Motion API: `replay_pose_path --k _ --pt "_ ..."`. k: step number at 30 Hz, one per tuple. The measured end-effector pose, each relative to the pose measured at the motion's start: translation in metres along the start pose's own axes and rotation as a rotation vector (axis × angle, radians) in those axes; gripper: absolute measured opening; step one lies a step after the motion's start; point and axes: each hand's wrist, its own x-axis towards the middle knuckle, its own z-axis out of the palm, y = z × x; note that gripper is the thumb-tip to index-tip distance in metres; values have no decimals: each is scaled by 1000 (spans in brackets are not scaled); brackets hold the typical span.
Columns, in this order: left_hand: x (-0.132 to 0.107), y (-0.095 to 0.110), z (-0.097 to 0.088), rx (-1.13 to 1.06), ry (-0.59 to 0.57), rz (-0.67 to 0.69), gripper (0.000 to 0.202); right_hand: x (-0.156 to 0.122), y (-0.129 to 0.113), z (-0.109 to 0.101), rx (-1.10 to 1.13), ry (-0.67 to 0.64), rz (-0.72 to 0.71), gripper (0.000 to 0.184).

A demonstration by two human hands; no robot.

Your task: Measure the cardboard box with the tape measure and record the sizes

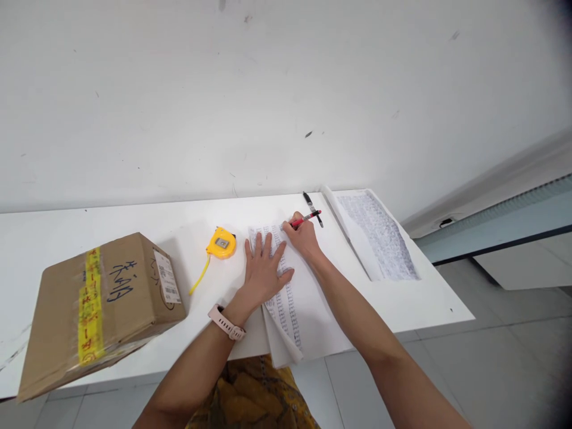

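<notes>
My left hand [263, 271] lies flat with spread fingers on a sheet of paper [319, 313] bearing columns of handwriting. In my right hand [304, 235] is a red pen [306, 219], its lower end at the top part of the sheet, beside the written columns. The pen's tip is hidden by my fingers. The near edge of the paper curls over the table's front edge. Just beyond the right hand lies a black pen [308, 199]. A yellow tape measure [221, 243] sits left of the paper, with a short length of its tape pulled out.
On the left of the white table [210, 205] stands a cardboard box [62, 298] with yellow tape and a label. Another stack of written sheets [379, 238] lies at the right. A white wall [179, 107] rises behind the table, and a glass-edged panel [500, 226] is at far right.
</notes>
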Motion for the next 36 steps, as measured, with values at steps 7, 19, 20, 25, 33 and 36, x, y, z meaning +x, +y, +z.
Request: replay_pose_path --k 7,19,20,25,33,36 --pt "0 0 0 -1 -1 3 69 1 1 0 -22 14 -2 26" --pt "0 1 -2 -5 -14 0 69 1 3 -1 -46 24 -9 28" --pt "1 1 -2 -6 -16 0 69 2 3 -1 -48 24 -11 28" --pt "1 1 -3 -7 -32 -3 70 2 2 -1 -34 33 -9 27" --pt "1 2 -5 -4 -32 -9 69 2 1 -1 -68 39 4 26" --pt "1 2 -4 -3 -30 -10 68 2 1 -1 -67 50 -2 26"
